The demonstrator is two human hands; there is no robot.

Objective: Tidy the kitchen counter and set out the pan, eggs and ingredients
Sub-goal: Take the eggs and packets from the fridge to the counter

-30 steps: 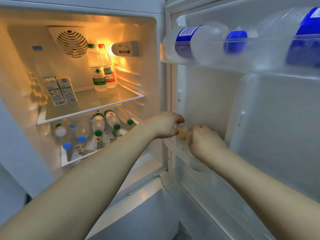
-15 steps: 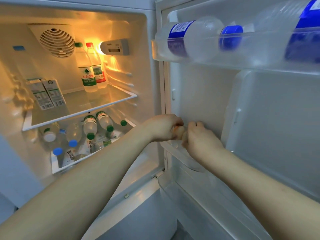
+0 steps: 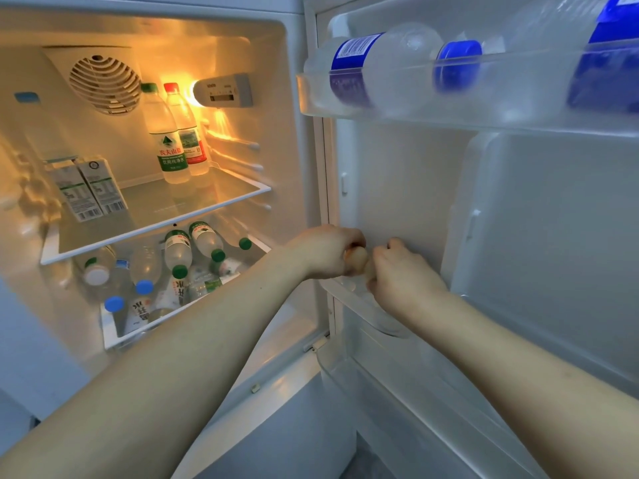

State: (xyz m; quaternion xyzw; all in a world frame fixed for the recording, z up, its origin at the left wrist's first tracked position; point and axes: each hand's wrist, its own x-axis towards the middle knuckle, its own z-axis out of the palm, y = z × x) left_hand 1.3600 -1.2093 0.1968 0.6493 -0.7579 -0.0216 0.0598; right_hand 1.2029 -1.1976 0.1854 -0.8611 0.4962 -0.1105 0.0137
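Observation:
Both of my arms reach into an open fridge, to a clear egg tray [image 3: 349, 288] on the inside of the door. My left hand [image 3: 325, 252] grips a pale brown egg [image 3: 357, 258] at its fingertips, just above the tray's left end. Right beside it, my right hand [image 3: 403, 276] is knuckles-up with its fingers curled down over the tray. Whatever is under that palm is hidden.
The door's upper shelf [image 3: 484, 112] holds blue-labelled water bottles [image 3: 373, 69] lying on their sides. Inside, a glass shelf [image 3: 221, 198] carries two upright bottles [image 3: 169, 143] and two cartons [image 3: 86, 188]. Several bottles [image 3: 179, 257] lie in the drawer below. A lower door shelf [image 3: 397, 385] sits under my right forearm.
The egg that lay between my hands now sits in my left hand's fingers, slightly raised. My right hand has stayed over the tray. The view has drifted a little.

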